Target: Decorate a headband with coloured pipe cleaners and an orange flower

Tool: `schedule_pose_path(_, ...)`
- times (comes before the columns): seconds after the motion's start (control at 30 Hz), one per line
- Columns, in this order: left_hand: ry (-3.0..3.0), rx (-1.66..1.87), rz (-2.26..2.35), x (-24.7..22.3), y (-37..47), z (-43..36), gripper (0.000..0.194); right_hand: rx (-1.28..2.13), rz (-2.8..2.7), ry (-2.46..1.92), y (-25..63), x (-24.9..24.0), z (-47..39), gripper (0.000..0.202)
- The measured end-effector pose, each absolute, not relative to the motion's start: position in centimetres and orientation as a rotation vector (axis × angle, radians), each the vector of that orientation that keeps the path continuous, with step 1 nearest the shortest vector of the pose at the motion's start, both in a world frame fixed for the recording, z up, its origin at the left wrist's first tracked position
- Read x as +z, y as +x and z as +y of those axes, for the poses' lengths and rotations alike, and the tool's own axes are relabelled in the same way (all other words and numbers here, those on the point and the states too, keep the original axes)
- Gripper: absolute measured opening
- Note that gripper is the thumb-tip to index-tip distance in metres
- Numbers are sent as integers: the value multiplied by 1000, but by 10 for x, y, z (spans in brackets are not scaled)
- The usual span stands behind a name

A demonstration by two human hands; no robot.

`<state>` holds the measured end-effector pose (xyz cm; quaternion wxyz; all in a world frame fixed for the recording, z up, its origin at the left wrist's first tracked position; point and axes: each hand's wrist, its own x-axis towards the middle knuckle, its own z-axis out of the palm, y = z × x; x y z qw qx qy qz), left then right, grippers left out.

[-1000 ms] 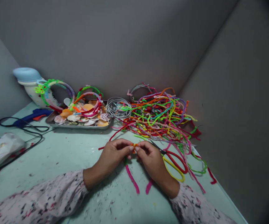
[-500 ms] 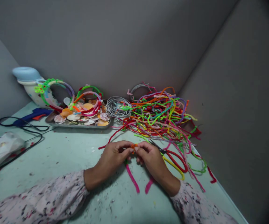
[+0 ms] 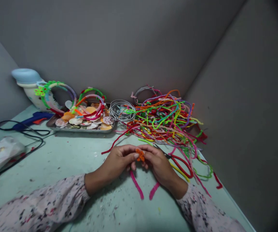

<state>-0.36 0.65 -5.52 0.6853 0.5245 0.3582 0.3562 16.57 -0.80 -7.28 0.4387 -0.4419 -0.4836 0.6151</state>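
Between my two hands is a small orange pipe-cleaner flower (image 3: 140, 155). My left hand (image 3: 121, 158) pinches its left side with thumb and fingers. On the other side, my right hand (image 3: 157, 162) has its fingers closed at the flower's right edge. Two pink pipe-cleaner ends (image 3: 137, 185) hang below the hands and angle toward me; where they join is hidden by the fingers. Scissors (image 3: 181, 166) with red and yellow handles lie just right of my right hand, their blades partly behind it.
Tangled coloured pipe cleaners (image 3: 163, 116) are heaped at the back right. Beside them lie a coil of grey wire (image 3: 122, 111) and a metal tray (image 3: 81, 130) of seashells with pipe-cleaner hoops. A blue-lidded container (image 3: 36, 91), a black cable (image 3: 39, 141) and a plastic bag (image 3: 7, 151) are left.
The right thumb has drawn back from the front of the orange flower, so more of its petals show. Both hands stay in nearly the same place.
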Motion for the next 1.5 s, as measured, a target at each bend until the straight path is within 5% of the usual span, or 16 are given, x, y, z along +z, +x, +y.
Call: schedule_pose_path(1.5, 864, 716, 720, -54, -7, 11, 12, 1468, -1304, -1174, 162, -67, -12, 20)
